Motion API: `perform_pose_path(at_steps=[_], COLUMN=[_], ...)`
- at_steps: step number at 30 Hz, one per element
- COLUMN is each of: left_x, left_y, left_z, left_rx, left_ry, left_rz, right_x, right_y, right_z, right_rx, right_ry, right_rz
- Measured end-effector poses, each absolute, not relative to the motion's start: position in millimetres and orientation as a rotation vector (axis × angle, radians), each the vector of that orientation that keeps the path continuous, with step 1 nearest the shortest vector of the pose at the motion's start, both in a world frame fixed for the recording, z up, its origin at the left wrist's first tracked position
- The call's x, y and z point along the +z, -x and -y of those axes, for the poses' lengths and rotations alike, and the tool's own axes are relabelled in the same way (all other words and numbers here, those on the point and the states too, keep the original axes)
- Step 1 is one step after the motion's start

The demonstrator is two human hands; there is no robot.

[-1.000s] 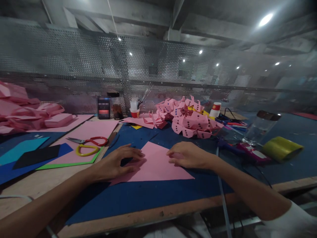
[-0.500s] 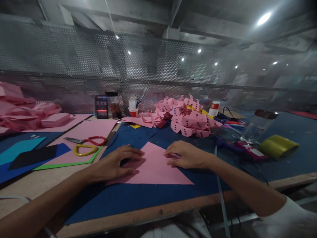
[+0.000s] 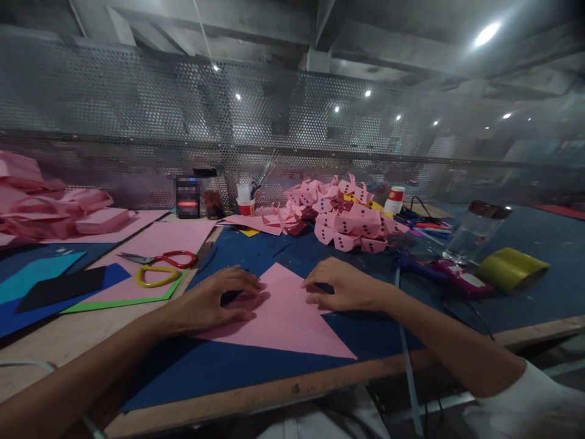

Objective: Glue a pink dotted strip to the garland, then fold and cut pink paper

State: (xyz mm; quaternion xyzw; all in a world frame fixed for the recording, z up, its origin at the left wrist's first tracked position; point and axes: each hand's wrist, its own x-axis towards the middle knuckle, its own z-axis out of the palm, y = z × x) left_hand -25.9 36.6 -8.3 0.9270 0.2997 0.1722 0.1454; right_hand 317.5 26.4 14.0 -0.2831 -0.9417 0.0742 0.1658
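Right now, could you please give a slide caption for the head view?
Left hand and right hand at either side of a pink paper sheet on a blue surface, dotted pink pieces behind.

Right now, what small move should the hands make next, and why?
Perhaps turn the pink paper sheet slightly to straighten it. Its near edge slants against the wooden table edge, with one corner pointing toward that edge. The left hand and right hand lie at opposite sides of the sheet, so both seem well placed to guide it.

Two hands (image 3: 219,302) (image 3: 342,285), one paper triangle (image 3: 281,323), one pair of scissors (image 3: 154,261), apparently two jars (image 3: 212,205) (image 3: 478,231)
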Motion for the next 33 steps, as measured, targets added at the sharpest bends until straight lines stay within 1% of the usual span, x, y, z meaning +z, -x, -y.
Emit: perform_pose_path(at_steps=[9, 17, 25, 33], left_x=[-10.5, -6.8, -8.4, -9.9], left_y=[26.2, 24.5, 25.3, 23.9], left_z=[-37.1, -33.6, -34.7, -37.0], left_rx=[0.512, 0.384, 0.476, 0.448], left_ry=[-2.655, -2.664, -2.668, -2.637], left_rz=[-0.872, -0.926, -0.879, -0.934], right_x=[10.1, 10.6, 10.6, 10.8], right_y=[-317.5, -317.9, -317.6, -316.8], right_z=[-28.3, -28.5, -28.0, -27.4], right_rx=[0.19, 0.199, 0.21, 0.21], right_ry=[0.775, 0.774, 0.771, 0.793], right_rz=[2.686, 2.674, 2.658, 2.65])
